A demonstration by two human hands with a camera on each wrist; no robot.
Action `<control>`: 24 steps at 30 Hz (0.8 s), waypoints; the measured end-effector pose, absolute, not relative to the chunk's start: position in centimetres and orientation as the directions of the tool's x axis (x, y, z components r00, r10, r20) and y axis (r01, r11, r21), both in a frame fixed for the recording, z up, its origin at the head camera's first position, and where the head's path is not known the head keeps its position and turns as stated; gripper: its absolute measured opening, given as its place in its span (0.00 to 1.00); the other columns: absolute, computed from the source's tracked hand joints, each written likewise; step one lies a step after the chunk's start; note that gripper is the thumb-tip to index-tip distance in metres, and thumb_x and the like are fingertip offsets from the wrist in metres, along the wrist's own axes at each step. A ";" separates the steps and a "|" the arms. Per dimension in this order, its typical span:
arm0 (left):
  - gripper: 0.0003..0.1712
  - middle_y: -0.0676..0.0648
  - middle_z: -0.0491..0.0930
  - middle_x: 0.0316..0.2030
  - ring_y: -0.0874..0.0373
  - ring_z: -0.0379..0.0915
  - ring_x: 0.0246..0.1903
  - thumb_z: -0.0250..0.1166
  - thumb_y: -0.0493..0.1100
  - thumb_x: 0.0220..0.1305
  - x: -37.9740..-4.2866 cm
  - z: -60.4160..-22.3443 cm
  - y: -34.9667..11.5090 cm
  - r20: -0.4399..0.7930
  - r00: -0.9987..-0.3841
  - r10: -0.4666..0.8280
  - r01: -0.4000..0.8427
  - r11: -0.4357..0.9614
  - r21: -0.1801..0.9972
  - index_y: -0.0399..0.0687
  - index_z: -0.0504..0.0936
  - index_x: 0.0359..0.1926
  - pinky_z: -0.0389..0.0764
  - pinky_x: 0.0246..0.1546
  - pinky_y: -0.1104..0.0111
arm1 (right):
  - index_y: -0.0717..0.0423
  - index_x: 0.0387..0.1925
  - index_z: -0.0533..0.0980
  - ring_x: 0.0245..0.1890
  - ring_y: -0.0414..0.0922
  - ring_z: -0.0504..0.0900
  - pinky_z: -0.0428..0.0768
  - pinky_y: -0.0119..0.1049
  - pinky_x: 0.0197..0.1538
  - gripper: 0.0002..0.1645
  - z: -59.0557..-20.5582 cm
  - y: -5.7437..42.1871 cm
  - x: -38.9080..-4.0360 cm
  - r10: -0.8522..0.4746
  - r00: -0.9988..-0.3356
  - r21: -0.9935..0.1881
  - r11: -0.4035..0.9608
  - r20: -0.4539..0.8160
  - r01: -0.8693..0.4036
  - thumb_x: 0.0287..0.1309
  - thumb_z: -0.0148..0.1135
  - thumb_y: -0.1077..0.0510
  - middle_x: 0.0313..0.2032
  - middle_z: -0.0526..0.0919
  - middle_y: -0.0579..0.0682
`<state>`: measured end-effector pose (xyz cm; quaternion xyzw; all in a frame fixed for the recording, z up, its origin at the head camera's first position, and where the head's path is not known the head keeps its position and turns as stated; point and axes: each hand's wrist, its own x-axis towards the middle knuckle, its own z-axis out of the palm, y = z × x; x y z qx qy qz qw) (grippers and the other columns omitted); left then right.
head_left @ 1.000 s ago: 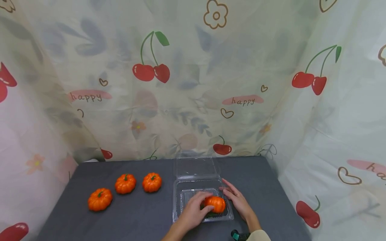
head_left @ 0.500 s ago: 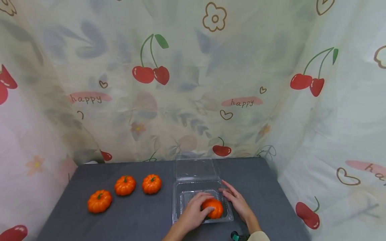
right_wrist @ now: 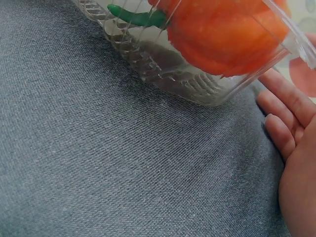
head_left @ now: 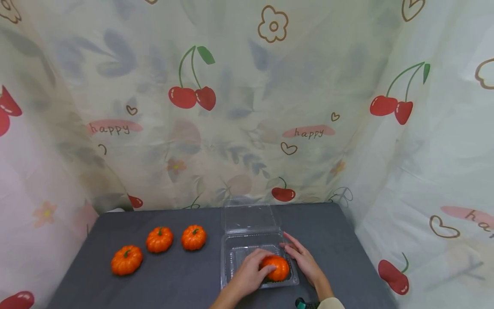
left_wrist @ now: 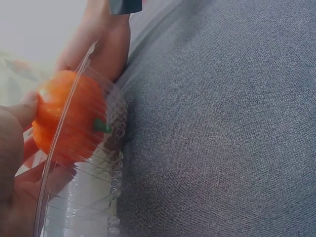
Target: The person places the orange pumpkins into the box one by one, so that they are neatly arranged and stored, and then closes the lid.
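My left hand reaches into a clear plastic clamshell box and grips a small orange pumpkin between thumb and fingers. The pumpkin lies on its side in the box's front right corner, its green stem facing the front wall in the left wrist view. At the box's right side is my right hand, fingers fairly straight along the outer wall. In the right wrist view, its fingers show beside the box corner. The box's lid stands open at the back.
Three more orange pumpkins sit to the left: one nearest the left edge, one behind it, and one closer to the box. A patterned curtain rises behind the dark grey table.
The pumpkin has turned within my left hand and shifted a little inside the box, first left, then back right. My right hand stays at the box's side.
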<state>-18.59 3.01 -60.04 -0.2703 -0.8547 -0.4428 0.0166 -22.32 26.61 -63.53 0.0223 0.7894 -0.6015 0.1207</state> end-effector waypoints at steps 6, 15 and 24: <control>0.19 0.55 0.83 0.53 0.61 0.80 0.54 0.64 0.52 0.72 -18.4 -59.9 3.0 0.250 -0.849 0.465 0.483 0.492 0.724 0.53 0.82 0.58 0.81 0.58 0.63 | 0.34 0.75 0.64 0.67 0.52 0.76 0.75 0.42 0.64 0.32 -63.7 26.6 -22.4 -0.111 -0.971 -0.947 0.270 -0.212 0.175 0.74 0.53 0.41 0.64 0.81 0.53; 0.22 0.56 0.82 0.58 0.58 0.78 0.59 0.61 0.57 0.73 -18.7 -58.9 2.6 0.178 -0.845 0.504 0.462 0.520 0.719 0.55 0.81 0.61 0.78 0.63 0.58 | 0.33 0.75 0.64 0.67 0.51 0.75 0.75 0.40 0.62 0.33 -63.5 26.6 -22.4 -0.103 -0.971 -0.943 0.279 -0.217 0.181 0.73 0.54 0.39 0.64 0.81 0.52; 0.24 0.54 0.76 0.66 0.49 0.69 0.69 0.58 0.61 0.74 -19.5 -56.7 1.4 0.179 -0.827 0.533 0.510 0.577 0.639 0.62 0.77 0.65 0.73 0.68 0.49 | 0.33 0.75 0.64 0.68 0.53 0.75 0.75 0.39 0.60 0.34 -63.7 26.7 -22.4 -0.102 -0.970 -0.943 0.278 -0.220 0.185 0.72 0.55 0.38 0.64 0.81 0.52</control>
